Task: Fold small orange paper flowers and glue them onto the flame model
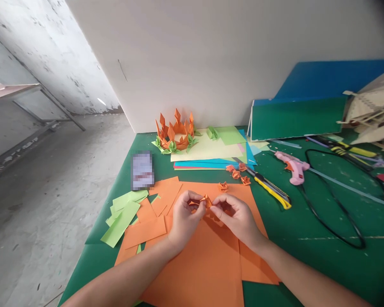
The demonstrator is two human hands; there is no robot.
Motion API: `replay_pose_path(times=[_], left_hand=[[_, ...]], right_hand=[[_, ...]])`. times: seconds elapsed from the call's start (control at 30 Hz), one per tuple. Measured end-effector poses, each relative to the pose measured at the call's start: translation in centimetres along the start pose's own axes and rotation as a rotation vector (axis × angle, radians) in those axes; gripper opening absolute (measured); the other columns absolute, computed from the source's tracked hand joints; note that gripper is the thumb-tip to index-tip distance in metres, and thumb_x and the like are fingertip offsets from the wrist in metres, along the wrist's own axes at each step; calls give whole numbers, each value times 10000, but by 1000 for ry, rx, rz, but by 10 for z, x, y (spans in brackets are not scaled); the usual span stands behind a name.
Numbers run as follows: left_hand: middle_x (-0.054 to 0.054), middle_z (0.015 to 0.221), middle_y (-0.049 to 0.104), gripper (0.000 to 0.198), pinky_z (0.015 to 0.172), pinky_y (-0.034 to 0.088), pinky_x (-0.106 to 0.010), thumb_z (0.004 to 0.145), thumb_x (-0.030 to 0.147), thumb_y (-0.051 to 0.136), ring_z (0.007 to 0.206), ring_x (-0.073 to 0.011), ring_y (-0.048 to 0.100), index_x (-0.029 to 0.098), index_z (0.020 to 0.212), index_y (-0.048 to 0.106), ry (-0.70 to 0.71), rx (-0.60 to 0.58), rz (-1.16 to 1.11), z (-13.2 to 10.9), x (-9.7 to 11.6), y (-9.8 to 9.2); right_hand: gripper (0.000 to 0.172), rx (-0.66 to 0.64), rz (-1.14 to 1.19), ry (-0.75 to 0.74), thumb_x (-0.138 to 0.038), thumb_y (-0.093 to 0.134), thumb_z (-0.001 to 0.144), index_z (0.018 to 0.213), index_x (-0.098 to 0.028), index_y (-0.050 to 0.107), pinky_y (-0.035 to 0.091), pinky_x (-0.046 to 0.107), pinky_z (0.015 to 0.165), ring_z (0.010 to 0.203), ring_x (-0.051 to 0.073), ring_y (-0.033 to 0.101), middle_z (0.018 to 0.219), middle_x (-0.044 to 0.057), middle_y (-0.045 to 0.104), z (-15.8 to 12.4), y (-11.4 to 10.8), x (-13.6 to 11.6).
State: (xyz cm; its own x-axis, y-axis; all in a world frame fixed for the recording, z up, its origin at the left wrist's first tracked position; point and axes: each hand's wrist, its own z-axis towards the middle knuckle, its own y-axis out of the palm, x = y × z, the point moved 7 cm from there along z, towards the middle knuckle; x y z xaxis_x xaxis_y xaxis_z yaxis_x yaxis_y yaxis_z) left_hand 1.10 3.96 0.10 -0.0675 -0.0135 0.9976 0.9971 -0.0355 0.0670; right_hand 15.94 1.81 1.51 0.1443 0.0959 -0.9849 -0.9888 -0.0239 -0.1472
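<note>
Both of my hands meet over the large orange paper sheets (pixel 195 264) and pinch one small folded orange paper piece (pixel 206 200) between them. My left hand (pixel 187 215) grips its left side with thumb and index finger. On the other side, my right hand (pixel 235 216) pinches its right edge with thumb and fingertips. Just beyond the hands lie several small orange paper flowers (pixel 236 174). Farther back stands an orange folded-paper crown (pixel 176 132) with green paper leaves around its base.
Green and orange paper strips (pixel 124 215) lie at left near a blurred, phone-shaped object (pixel 142 170). A yellow utility knife (pixel 272 190) and a pink glue gun (pixel 296 166) with a looping black cord are at right. Stacked coloured paper (pixel 208 147) and a green board (pixel 297 119) stand farther back.
</note>
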Motion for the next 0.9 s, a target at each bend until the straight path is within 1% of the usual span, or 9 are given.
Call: replay_pose_path(times=[0.17,0.4,0.47,0.57,0.7,0.8,0.9], left_hand=[[-8,798,608,90,629,498,-225,799,221,661,715,-119,622,180,802,581,7,-17,23,1,0,1],[-7,803,619,135,617,491,-230,801,275,674,656,-106,611,178,828,584,-72,-65,7,1,-8,4],[-8,801,619,117,629,496,-235,798,259,670,674,-113,611,179,817,587,-47,-57,28,1,-5,4],[-9,801,617,71,671,511,-246,805,221,645,726,-125,612,186,804,584,20,-45,71,1,1,3],[1,790,597,42,697,509,-244,812,180,612,747,-121,597,194,797,575,92,-46,130,0,8,2],[2,782,584,45,678,501,-240,807,175,607,732,-119,587,193,788,571,104,-49,161,0,9,2],[-5,790,589,45,644,494,-236,793,175,610,715,-120,587,189,779,569,83,-58,173,0,6,2]], right_hand=[[173,10,-22,12,-357,608,861,811,-193,622,455,240,554,627,134,543,712,11,591,0,0,0],[242,-49,7,62,-391,574,877,744,-189,584,410,226,486,535,111,496,632,-11,531,1,2,0],[253,-61,22,89,-412,576,871,750,-190,582,404,226,471,522,110,485,620,-15,518,1,3,2],[251,-86,61,117,-435,594,854,804,-189,599,434,232,489,545,118,507,644,-10,538,1,5,4],[229,-50,58,110,-422,633,834,840,-193,622,468,235,528,605,129,545,706,8,590,1,3,6],[231,-11,29,106,-421,639,828,829,-191,638,466,233,513,613,134,553,714,20,610,1,0,7],[219,11,-15,74,-408,631,832,794,-192,635,473,249,522,604,143,557,691,21,611,2,-3,6]])
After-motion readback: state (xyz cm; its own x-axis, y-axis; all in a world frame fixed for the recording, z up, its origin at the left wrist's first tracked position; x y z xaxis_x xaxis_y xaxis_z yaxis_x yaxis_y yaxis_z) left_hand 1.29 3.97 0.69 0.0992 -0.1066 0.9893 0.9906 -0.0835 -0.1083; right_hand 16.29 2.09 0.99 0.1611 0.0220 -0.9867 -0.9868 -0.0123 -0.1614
